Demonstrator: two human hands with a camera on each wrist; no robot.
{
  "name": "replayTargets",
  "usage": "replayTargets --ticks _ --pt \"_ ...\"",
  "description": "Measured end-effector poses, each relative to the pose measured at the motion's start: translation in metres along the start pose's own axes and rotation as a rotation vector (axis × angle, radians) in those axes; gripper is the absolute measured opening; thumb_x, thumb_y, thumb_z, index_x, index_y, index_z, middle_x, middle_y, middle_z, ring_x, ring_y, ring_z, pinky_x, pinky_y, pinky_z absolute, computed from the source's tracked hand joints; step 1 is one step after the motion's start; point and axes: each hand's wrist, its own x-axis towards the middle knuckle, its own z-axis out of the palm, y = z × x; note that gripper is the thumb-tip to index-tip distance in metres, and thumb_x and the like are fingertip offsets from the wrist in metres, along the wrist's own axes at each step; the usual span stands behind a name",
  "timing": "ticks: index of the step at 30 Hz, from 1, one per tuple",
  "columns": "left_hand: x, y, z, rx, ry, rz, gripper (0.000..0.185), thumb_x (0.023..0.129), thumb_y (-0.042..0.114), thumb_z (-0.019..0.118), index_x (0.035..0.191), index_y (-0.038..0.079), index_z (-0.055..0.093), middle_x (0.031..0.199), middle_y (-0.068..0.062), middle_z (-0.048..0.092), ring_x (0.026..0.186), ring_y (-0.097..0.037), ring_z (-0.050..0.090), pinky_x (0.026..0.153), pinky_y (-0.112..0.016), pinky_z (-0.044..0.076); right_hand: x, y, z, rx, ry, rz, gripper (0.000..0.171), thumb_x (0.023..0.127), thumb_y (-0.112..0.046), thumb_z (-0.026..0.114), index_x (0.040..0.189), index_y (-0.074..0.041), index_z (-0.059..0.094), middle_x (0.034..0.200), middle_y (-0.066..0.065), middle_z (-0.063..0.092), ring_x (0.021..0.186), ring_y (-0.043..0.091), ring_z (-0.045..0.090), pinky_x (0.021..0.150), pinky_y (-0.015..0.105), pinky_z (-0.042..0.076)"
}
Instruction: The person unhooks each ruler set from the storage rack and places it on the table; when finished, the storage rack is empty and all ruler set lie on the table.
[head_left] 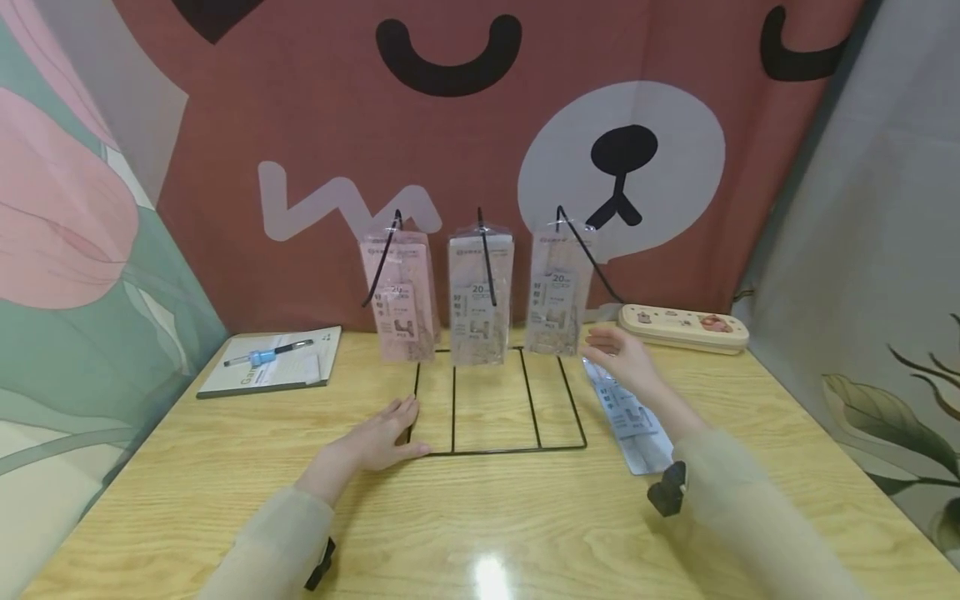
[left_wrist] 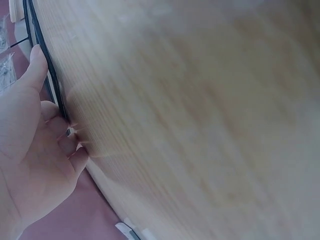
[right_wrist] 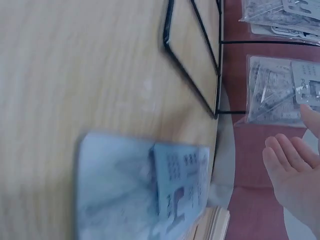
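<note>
- Head view: the left hand (head_left: 382, 437) is lying flat on the wooden surface (head_left: 480, 517), fingers straight and relaxed, touching the left front corner of a black wire rack (head_left: 498, 400).
- Three packets are hanging from the rack's hooks: a pink packet (head_left: 400, 296) on the left, a middle packet (head_left: 480, 296), and a right packet (head_left: 553, 292).
- The right hand (head_left: 622, 358) is hovering above the surface just right of the rack, fingers spread and released, grasping nothing.
- Under the right forearm a blue packet (head_left: 630, 425) is lying flat on the surface, beside the rack.
- A cream pencil case (head_left: 682, 327) is sitting at the back right, and a notebook (head_left: 270, 362) with a blue pen (head_left: 266, 356) is lying at the back left.
- Left wrist view: the left hand's fingers (left_wrist: 37, 70) are resting against the black wire of the rack (left_wrist: 47, 65), stretched out rather than clenched.
- Right wrist view: the right hand (right_wrist: 295, 175) is showing an open palm, holding nothing; the blue packet (right_wrist: 145, 190) is lying blurred on the surface, and the rack (right_wrist: 192, 65) is sitting beyond it with hanging packets (right_wrist: 277, 95) nearby.
</note>
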Motion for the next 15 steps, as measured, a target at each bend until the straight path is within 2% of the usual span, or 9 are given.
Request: replayTargets --ticks 4,8,15 --pt "0.001 -0.001 0.000 0.002 -0.001 -0.003 0.082 0.092 0.051 0.051 0.149 0.000 0.019 0.157 -0.018 0.014 0.144 -0.039 0.012 0.115 -0.056 0.020 0.007 -0.005 0.008 0.053 0.017 -0.011 0.049 0.093 -0.023 0.061 0.131 0.004 0.048 0.128 0.027 0.055 0.117 0.039 0.054 0.100 0.048 0.045" --pt "0.002 -0.001 0.000 0.001 -0.003 -0.007 0.082 0.092 0.051 0.051 0.149 0.001 0.019 0.157 -0.018 0.013 0.144 -0.039 0.012 0.115 -0.056 0.019 0.013 -0.011 0.014 0.059 0.011 0.017 0.044 0.093 -0.026 0.061 0.126 0.002 0.053 0.125 0.024 0.058 0.116 0.036 0.055 0.100 0.046 0.046" --pt "0.001 0.000 0.001 -0.001 0.005 -0.002 0.081 0.092 0.049 0.052 0.148 -0.001 0.021 0.157 -0.018 0.014 0.144 -0.040 0.014 0.116 -0.054 0.019 0.019 -0.018 0.025 0.049 -0.031 0.052 0.048 0.093 -0.030 0.060 0.126 0.003 0.050 0.130 0.025 0.054 0.122 0.037 0.051 0.104 0.049 0.042"
